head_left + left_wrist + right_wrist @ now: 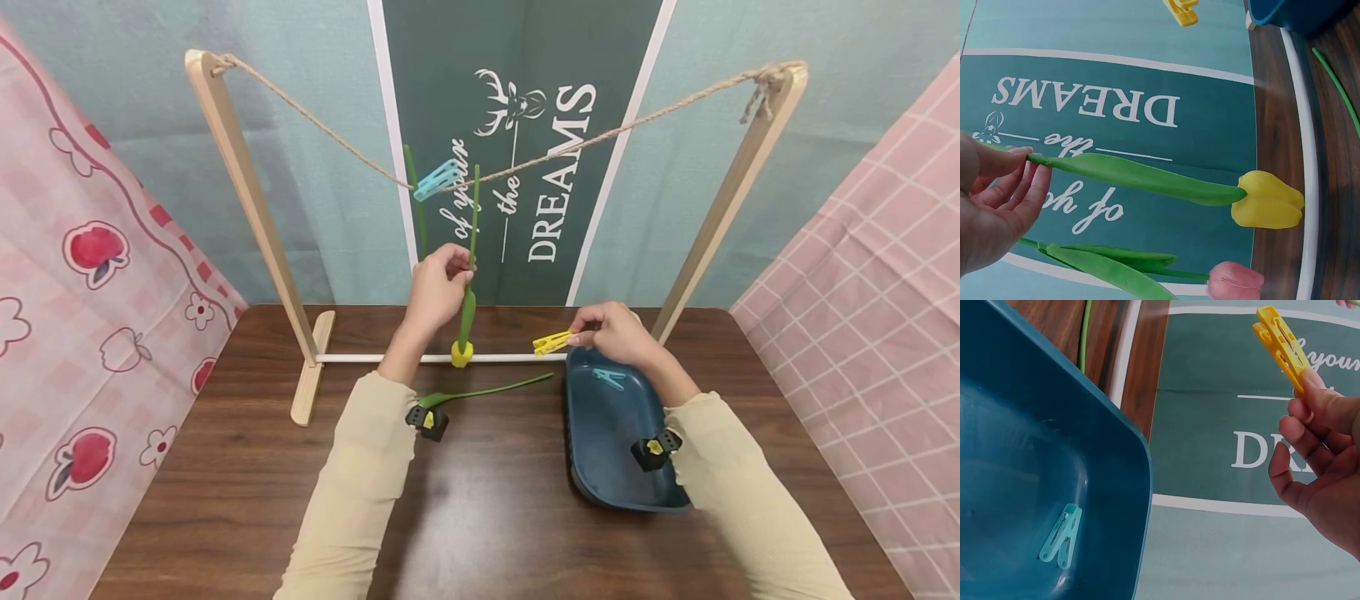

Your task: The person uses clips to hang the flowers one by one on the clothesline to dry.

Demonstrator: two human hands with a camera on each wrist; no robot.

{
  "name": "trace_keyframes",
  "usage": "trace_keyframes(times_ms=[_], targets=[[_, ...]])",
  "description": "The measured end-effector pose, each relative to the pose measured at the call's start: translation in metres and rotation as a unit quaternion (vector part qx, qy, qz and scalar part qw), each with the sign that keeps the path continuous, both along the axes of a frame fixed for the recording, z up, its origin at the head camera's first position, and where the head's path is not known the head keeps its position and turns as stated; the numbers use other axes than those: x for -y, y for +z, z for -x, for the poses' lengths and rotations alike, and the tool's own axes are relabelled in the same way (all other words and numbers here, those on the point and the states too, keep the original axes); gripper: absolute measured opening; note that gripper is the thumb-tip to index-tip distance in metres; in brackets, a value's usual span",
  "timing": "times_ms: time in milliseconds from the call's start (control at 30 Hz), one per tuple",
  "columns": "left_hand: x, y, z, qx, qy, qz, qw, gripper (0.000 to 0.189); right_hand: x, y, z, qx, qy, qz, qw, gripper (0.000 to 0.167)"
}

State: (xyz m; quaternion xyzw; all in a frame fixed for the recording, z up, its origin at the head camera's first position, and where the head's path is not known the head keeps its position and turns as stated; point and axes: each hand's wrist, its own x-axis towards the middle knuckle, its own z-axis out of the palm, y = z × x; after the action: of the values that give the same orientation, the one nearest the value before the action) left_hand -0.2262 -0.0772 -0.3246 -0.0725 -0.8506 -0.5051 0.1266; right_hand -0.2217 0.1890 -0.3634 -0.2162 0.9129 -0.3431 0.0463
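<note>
My left hand pinches the green stem of a yellow artificial tulip, its bloom pointing down and the bare stem end rising past the rope. Beside it a pink tulip hangs bloom down, its stem clipped to the sagging rope by a light blue clothespin. Over the far edge of the blue basin, my right hand holds a yellow clothespin between thumb and fingers. That clothespin points left, apart from the rope and the tulips.
Inside the basin lies another light blue clothespin. A further green stem rests on the wooden table, its bloom end hidden by my left arm. Two wooden posts hold the rope, with a white rod low between them.
</note>
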Motion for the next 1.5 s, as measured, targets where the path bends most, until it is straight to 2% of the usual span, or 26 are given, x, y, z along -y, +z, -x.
trace_keyframes(times_ms=[467, 800, 1067, 1500], targets=[[-0.003, 0.008, 0.006, -0.02, 0.0, -0.015, 0.9997, 0.012, 0.001, 0.0, 0.002, 0.004, 0.01, 0.019, 0.9998, 0.009], [-0.003, 0.011, 0.008, 0.004, 0.003, -0.033, 0.9994, 0.013, 0.001, 0.004, 0.003, -0.006, 0.01, 0.028, 0.9996, 0.008], [-0.002, 0.01, 0.012, -0.023, 0.008, -0.017, 0.9996, 0.012, 0.002, 0.017, 0.006, -0.025, 0.005, 0.013, 0.9996, 0.008], [-0.003, 0.01, 0.011, 0.002, 0.008, -0.026, 0.9996, 0.012, 0.001, 0.049, 0.01, -0.052, -0.01, -0.004, 0.9986, 0.008]])
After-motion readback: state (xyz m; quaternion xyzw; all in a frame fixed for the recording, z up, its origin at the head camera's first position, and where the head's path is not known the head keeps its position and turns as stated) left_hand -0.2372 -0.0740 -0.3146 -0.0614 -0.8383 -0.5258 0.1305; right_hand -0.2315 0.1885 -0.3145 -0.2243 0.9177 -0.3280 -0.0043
